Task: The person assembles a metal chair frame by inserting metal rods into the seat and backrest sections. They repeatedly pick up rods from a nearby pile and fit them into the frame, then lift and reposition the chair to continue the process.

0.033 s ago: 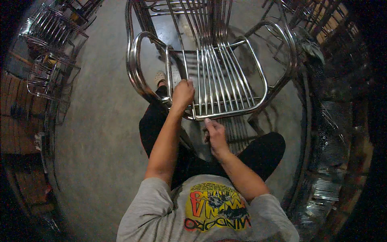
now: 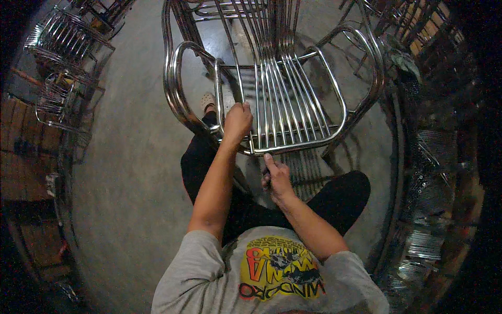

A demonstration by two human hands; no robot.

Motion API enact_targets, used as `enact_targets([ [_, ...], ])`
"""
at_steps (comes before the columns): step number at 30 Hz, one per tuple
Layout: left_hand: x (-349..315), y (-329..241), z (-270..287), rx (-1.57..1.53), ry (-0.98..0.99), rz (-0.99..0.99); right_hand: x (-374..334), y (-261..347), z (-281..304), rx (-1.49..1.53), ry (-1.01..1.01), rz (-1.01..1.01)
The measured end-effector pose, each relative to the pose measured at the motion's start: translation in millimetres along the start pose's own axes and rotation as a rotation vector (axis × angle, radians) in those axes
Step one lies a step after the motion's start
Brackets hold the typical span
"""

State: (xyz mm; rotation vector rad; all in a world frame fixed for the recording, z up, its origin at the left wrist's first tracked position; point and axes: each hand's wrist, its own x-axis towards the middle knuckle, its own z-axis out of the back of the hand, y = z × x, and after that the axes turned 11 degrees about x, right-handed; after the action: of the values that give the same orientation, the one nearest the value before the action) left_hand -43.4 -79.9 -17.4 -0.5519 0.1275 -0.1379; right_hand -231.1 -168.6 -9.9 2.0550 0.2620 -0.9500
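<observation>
Nothing has moved since before. Left hand (image 2: 238,121) still grips the shiny metal chair (image 2: 285,112) seat at middle frame. Right hand (image 2: 276,178) is closed on a small dark tool below the seat's front edge.

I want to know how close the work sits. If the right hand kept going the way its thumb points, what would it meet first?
Probably the front rail of the metal chair: the right hand sits just below it, thumb aimed up at it. Depth is unclear.
</observation>
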Motion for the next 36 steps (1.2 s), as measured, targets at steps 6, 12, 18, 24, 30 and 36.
enact_targets([
  [6,9.2,4.5,-17.1,0.028,-0.089,-0.013,56.4,-30.4,-6.1,0.552,0.247,-0.123],
  [12,18.8,7.2,-21.9,0.066,-0.174,-0.042,78.8,-32.2,4.0,0.572,0.396,-0.118],
  [18,25.0,-7.6,-17.9,0.152,-0.115,0.012,64.7,-20.2,-7.8,0.471,0.337,-0.009],
  [24,16.5,-17.4,-14.5,0.204,-0.070,0.051,48.4,-16.4,-8.3,0.587,0.420,-0.056],
  [30,11.8,-22.1,0.1,0.377,-0.015,-0.023,76.8,-34.5,-0.1,0.626,0.366,-0.135],
  [36,2.3,-10.5,1.6,0.375,0.063,-0.047,72.1,-32.3,9.0,0.595,0.396,-0.194],
])
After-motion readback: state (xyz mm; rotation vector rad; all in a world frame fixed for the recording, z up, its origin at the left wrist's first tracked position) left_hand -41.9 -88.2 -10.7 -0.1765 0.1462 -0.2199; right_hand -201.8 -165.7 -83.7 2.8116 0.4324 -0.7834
